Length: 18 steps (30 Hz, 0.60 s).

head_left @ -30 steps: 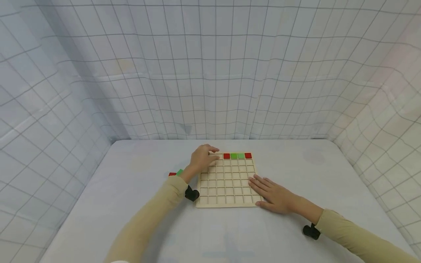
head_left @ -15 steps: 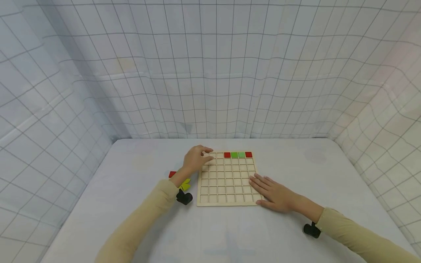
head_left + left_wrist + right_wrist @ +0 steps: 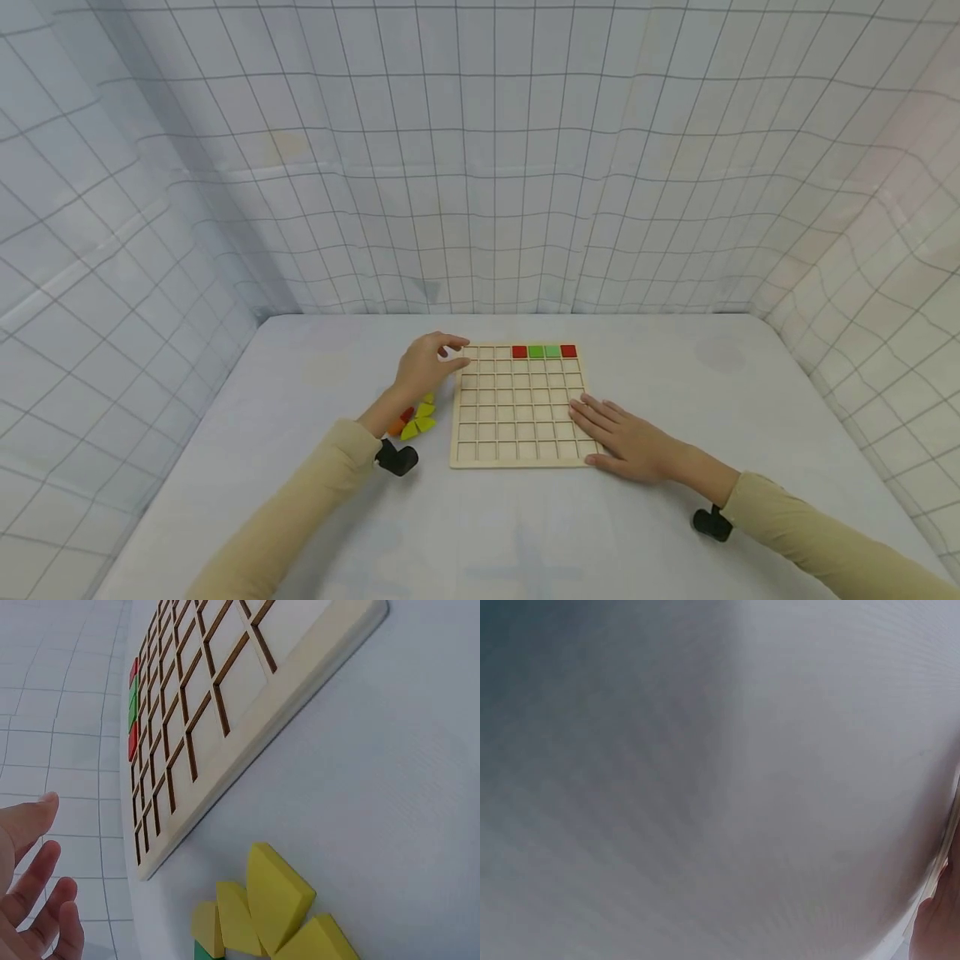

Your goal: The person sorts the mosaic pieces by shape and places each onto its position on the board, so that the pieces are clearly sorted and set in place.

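Note:
A pale wooden grid board [image 3: 504,417] lies flat in the middle of the white table. Its far row holds a red tile [image 3: 519,352], two green tiles [image 3: 543,352] and another red tile [image 3: 568,351]. My left hand [image 3: 426,364] hovers just off the board's far left corner, fingers loosely curved and holding nothing. In the left wrist view its fingers [image 3: 34,900] hang relaxed beside the board [image 3: 225,697]. My right hand [image 3: 626,439] lies flat, with straight fingers on the board's near right corner.
Yellow pieces [image 3: 420,419] and an orange-red piece [image 3: 400,422] lie left of the board under my left forearm. The left wrist view shows those yellow pieces [image 3: 262,900] and a green one [image 3: 202,951]. Checked cloth walls enclose the table on three sides.
My left hand has drawn back leftward from the board's far row to just off its corner, and the forearm has uncovered the yellow pieces. The right hand has stayed put.

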### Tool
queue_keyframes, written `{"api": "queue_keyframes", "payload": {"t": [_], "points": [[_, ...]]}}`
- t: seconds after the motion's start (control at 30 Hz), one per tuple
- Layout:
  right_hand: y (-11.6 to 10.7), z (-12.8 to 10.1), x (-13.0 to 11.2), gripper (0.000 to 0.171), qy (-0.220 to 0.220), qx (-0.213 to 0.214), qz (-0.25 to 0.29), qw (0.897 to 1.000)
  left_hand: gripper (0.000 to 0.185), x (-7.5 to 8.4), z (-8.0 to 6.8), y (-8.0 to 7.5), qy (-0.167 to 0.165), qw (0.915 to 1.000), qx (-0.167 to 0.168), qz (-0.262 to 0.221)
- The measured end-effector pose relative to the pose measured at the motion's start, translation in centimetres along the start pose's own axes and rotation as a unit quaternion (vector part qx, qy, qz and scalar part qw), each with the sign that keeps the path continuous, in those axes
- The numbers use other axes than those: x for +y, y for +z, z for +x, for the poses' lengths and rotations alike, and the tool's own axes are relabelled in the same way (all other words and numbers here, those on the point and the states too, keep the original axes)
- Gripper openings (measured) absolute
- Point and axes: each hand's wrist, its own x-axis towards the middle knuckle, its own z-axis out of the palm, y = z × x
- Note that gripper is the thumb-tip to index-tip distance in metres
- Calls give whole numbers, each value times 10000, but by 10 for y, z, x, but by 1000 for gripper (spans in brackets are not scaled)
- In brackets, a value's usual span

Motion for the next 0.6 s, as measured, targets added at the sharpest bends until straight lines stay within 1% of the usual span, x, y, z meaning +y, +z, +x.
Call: {"api": "queue_keyframes", "payload": {"t": [0.13, 0.4, 0.5, 0.6], "points": [[2, 0, 3, 70, 9, 42, 52, 10000, 33, -8, -5, -9, 21, 10000, 16, -7], [7, -1, 7, 70, -83, 191, 66, 9998, 37, -25, -16, -31, -218, 9997, -103, -46], [6, -1, 6, 70, -67, 134, 56, 9999, 38, -33, -20, -39, -300, 9993, -235, -47], [4, 0, 4, 70, -77, 91, 91, 9999, 40, -43, -24, -46, -338, 9983, -463, -95]]}}
